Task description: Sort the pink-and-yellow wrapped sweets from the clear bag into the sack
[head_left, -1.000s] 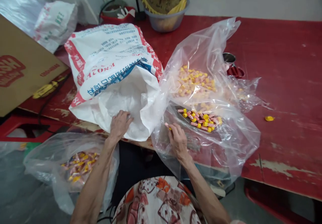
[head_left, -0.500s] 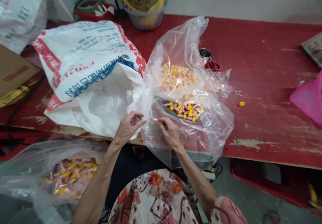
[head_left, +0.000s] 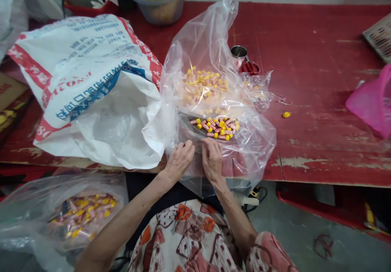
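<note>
1. The left hand (head_left: 180,162) and the right hand (head_left: 212,160) are close together but apart, and both lie palm down on the clear bag (head_left: 253,145). I cannot tell if the fingers hold something.
2. Just above the hands, a dark tray (head_left: 186,123) lies inside this bag. It carries pink candies (head_left: 214,128) with yellow ends.
3. Behind the tray, a loose pile (head_left: 204,85) of the same candies lies in the bag.
4. A white sack (head_left: 91,68) with blue and red print lies open on the left, touching the bag.
5. Lower left, beside the left arm, a second bag (head_left: 82,219) also holds candies.
6. On the red table (head_left: 305,60) there are a yellow piece (head_left: 286,114), a steel cup (head_left: 238,51) and, at the right edge, a pink bag (head_left: 371,105).
</note>
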The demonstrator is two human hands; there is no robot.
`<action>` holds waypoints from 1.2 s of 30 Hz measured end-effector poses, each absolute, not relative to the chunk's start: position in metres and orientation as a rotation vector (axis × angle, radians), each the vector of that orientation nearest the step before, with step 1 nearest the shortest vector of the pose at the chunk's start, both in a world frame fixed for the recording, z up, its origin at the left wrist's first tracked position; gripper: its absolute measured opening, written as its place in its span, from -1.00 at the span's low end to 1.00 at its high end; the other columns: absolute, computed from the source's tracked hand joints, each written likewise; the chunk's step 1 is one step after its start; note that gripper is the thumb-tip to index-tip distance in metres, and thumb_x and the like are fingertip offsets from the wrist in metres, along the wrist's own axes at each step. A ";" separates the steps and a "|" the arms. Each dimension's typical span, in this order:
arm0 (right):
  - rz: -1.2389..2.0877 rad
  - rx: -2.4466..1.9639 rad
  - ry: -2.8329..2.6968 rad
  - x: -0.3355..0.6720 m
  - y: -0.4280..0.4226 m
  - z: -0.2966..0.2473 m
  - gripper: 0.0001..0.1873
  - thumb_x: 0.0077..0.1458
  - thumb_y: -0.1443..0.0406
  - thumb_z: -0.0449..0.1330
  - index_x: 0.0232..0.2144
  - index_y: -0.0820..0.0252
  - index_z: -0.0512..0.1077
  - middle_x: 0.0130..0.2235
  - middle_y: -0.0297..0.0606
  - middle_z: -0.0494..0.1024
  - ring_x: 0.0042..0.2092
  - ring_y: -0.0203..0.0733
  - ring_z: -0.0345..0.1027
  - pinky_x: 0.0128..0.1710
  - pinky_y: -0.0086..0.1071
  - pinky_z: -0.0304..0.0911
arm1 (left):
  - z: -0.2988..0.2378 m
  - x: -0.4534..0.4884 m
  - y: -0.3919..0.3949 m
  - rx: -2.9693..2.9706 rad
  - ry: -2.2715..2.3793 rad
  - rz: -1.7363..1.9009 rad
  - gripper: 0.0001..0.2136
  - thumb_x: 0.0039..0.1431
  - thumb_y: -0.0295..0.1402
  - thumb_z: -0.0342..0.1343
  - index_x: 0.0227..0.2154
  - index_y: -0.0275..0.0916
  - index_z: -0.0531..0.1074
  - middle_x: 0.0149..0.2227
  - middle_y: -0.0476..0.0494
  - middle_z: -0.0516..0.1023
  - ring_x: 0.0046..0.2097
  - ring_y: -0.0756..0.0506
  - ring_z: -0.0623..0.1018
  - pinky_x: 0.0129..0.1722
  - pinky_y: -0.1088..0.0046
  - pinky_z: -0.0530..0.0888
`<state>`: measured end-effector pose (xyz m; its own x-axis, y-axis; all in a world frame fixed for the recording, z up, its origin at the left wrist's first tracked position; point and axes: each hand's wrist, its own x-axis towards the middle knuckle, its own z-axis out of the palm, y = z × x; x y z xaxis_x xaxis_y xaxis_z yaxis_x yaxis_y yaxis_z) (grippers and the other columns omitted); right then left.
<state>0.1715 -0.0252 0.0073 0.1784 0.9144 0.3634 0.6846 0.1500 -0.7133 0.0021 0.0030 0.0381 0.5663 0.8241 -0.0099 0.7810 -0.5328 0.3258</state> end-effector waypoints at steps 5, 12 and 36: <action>0.176 -1.806 -1.648 0.186 0.030 -0.001 -0.65 0.45 0.35 0.00 0.09 0.14 0.53 0.01 -0.01 0.62 0.06 0.04 0.42 0.16 -0.03 0.22 | 0.053 -0.016 0.028 1.970 1.235 0.432 -0.81 0.29 -0.41 0.17 -0.06 -0.15 0.41 -0.21 -0.02 0.51 -0.29 -0.06 0.56 -0.24 0.42 0.50; 0.163 -1.726 -1.646 0.199 0.048 0.002 -0.71 0.47 0.27 0.03 0.02 0.12 0.54 -0.03 -0.07 0.64 0.03 0.01 0.46 0.12 -0.12 0.31 | 0.054 0.003 0.012 2.009 1.389 0.864 -0.80 0.32 -0.38 0.17 -0.03 -0.15 0.40 -0.23 -0.05 0.51 -0.27 -0.07 0.54 -0.19 0.41 0.50; 0.438 -1.492 -1.596 0.137 -0.017 -0.021 -0.69 0.46 0.30 0.03 0.07 0.10 0.54 0.03 -0.10 0.58 0.08 -0.08 0.49 0.13 -0.20 0.44 | 0.047 -0.004 -0.026 2.468 1.462 1.184 -0.81 0.37 -0.56 0.00 -0.06 -0.22 0.42 -0.20 -0.18 0.61 -0.12 -0.12 0.65 -0.11 0.39 0.56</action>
<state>0.1367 -0.0165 -0.0215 0.1108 0.9283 0.3550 0.6171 0.2158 -0.7568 -0.0040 -0.0258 0.0471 0.2652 0.7636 0.5887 0.7346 -0.5555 0.3896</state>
